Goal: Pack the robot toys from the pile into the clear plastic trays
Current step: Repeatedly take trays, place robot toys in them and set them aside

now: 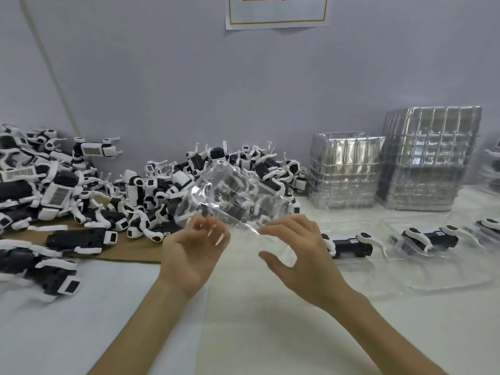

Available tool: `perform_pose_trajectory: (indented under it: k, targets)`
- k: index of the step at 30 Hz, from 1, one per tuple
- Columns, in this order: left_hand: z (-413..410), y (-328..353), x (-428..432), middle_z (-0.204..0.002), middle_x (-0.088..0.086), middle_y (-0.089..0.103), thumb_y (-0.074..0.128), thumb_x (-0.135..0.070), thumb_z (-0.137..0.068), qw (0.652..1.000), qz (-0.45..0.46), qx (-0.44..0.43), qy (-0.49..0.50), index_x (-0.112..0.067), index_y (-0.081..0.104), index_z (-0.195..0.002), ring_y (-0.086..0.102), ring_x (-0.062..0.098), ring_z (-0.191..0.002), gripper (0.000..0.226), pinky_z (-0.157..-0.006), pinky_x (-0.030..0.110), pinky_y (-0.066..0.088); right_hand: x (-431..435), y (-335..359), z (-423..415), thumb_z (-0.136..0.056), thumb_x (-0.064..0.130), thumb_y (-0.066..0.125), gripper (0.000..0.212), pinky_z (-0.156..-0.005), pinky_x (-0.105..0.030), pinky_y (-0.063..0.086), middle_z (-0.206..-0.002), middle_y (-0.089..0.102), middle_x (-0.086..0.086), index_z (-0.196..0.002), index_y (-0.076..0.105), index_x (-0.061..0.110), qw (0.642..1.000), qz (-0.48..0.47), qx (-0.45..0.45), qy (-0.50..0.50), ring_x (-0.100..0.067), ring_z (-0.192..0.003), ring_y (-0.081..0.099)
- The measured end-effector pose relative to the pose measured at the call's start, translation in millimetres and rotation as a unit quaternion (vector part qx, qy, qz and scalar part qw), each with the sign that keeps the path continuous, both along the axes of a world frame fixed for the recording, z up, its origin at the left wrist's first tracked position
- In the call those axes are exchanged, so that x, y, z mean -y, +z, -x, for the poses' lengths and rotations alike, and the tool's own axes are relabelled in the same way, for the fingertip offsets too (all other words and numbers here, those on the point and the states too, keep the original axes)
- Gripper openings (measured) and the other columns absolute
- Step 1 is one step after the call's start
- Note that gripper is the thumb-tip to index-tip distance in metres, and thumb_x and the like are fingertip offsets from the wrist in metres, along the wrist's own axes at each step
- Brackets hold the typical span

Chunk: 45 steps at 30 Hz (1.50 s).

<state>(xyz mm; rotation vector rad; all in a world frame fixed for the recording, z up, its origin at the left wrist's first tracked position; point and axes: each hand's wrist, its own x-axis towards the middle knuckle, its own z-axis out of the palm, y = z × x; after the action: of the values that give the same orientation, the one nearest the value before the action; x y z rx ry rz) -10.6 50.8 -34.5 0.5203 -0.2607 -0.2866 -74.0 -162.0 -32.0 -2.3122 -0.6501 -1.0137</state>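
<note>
The pile of robot toys point(67, 190) sprawls across the left of the table point(243, 334), partly on a sheet of cardboard point(130, 250), with its white limbs crossed and hooked through each other. A toy pulled from it would likely drag neighbours along or knock some toward the near edge. In the middle, the clear tray point(232, 196) is held up off the table in front of the pile, tilted, and looks empty. Because it is thin and slick and is gripped only at its near rim, it could flex, slip or twist out of the fingers. It may also be two nested trays stuck together, which cannot be told from here. To the right, filled trays point(433, 239) lie flat with a toy in each, and a careless sweep of the forearm could shove them. Behind them, two stacks of empty trays point(427, 158) stand tall enough that a bump might topple them. The left hand point(193, 250) is raised palm-up with its fingers curled in, pinching the tray's lower left edge. The right hand point(295, 250) reaches in from the right, with fingertips clamped on the rim and the thumb spread beneath, and the plastic appears to sit between them. Both forearms angle up from the bottom of the view and converge on the tray.
</note>
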Motion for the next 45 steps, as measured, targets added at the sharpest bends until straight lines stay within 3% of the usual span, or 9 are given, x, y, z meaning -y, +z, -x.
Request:
perform_pose_trajectory:
  k: [5, 8, 14, 16, 18, 24, 30, 36, 45]
  targets:
    - [-11.1, -0.9, -18.7, -0.11, 0.009, 0.067, 0.051, -0.024, -0.085, 0.992, -0.017, -0.09, 0.088, -0.013, 0.06, -0.118, 0.064, 0.027, -0.097, 0.036, -0.089, 0.037, 0.047, 13.2, 6.3, 0.7, -0.079, 0.01, 0.074, 0.026, -0.093, -0.039, 0.046, -0.094, 0.069, 0.012, -0.104, 0.073, 0.016, 0.996, -0.074, 0.042, 0.009, -0.016, -0.099, 0.059]
    - [-21.0, -0.9, -30.1, -0.127, 0.008, 0.065, 0.043, -0.039, -0.102, 0.971, -0.135, -0.123, 0.155, -0.013, 0.057, -0.131, 0.064, 0.022, -0.109, 0.041, -0.087, 0.037, 0.049, 23.4, 9.1, 2.0, -0.073, 0.012, 0.067, 0.026, -0.091, -0.039, 0.045, -0.084, 0.068, 0.014, -0.098, 0.075, 0.017, 0.995, -0.091, 0.003, 0.047, -0.014, -0.092, 0.061]
    - [-18.7, -7.4, -17.5, -0.11, -0.004, 0.076, 0.064, -0.044, -0.084, 0.901, -0.425, -0.027, 0.084, -0.023, 0.07, -0.112, 0.064, 0.017, -0.113, 0.035, -0.097, 0.043, 0.038, 13.8, 1.1, 5.1, -0.076, 0.02, 0.063, 0.019, -0.097, -0.029, 0.036, -0.083, 0.067, 0.019, -0.091, 0.072, 0.028, 0.987, 0.0, -0.135, 0.084, -0.008, -0.09, 0.061]
    - [-18.2, -13.7, -9.8, -0.106, -0.007, 0.076, 0.073, -0.031, -0.079, 0.866, -0.491, 0.024, 0.094, -0.026, 0.073, -0.106, 0.065, 0.017, -0.111, 0.027, -0.088, 0.036, 0.04, 13.8, -0.7, 4.1, -0.083, 0.031, 0.061, 0.009, -0.096, -0.028, 0.035, -0.081, 0.067, 0.018, -0.083, 0.07, 0.028, 0.982, 0.026, -0.167, 0.084, -0.008, -0.085, 0.061]
    - [-19.5, -19.4, -6.6, -0.104, -0.007, 0.077, 0.071, -0.013, -0.085, 0.845, -0.523, 0.059, 0.099, -0.026, 0.073, -0.105, 0.067, 0.017, -0.109, 0.023, -0.081, 0.031, 0.042, 13.3, 1.4, 3.4, -0.091, 0.044, 0.056, 0.025, -0.093, -0.022, 0.035, -0.078, 0.068, 0.018, -0.078, 0.07, 0.027, 0.979, 0.019, -0.188, 0.076, -0.008, -0.081, 0.063]
    - [-22.5, -22.6, -8.3, -0.104, -0.003, 0.077, 0.068, -0.005, -0.088, 0.85, -0.514, 0.065, 0.101, -0.023, 0.073, -0.105, 0.069, 0.017, -0.105, 0.025, -0.078, 0.029, 0.043, 27.1, 35.1, -33.0, -0.089, 0.022, 0.073, 0.007, -0.062, -0.014, 0.05, -0.076, 0.069, 0.015, -0.089, 0.073, 0.029, 0.985, -0.115, -0.127, -0.031, -0.004, -0.068, 0.065]
    - [-21.1, -22.8, -4.0, -0.101, -0.005, 0.077, 0.065, -0.002, -0.086, 0.848, -0.517, 0.058, 0.106, -0.021, 0.073, -0.105, 0.066, 0.019, -0.105, 0.028, -0.08, 0.029, 0.044, 47.2, 44.4, -115.8, -0.09, 0.038, 0.071, 0.041, -0.073, -0.027, 0.047, -0.098, 0.066, 0.004, -0.125, 0.063, 0.018, 0.952, -0.079, -0.221, -0.199, -0.014, -0.087, 0.062]
    - [-21.5, -23.2, -3.9, -0.101, -0.007, 0.077, 0.064, -0.005, -0.087, 0.845, -0.523, 0.049, 0.101, -0.023, 0.073, -0.106, 0.065, 0.018, -0.112, 0.028, -0.098, 0.039, 0.046, 47.6, 28.3, -172.6, -0.096, 0.027, 0.063, 0.025, -0.055, -0.03, 0.043, -0.066, 0.057, 0.001, -0.077, 0.055, 0.013, 0.941, -0.024, -0.249, -0.229, -0.023, -0.065, 0.058]
    - [-17.2, -14.1, -8.3, -0.109, -0.009, 0.075, 0.071, -0.035, -0.071, 0.879, -0.451, 0.075, 0.138, -0.031, 0.076, -0.099, 0.063, 0.014, -0.115, 0.028, -0.097, 0.031, 0.043, 24.8, 73.9, -128.1, -0.103, 0.03, 0.051, 0.03, -0.062, -0.029, 0.041, -0.067, 0.049, 0.005, -0.079, 0.055, 0.013, 0.946, -0.263, -0.119, -0.144, -0.011, -0.059, 0.044]
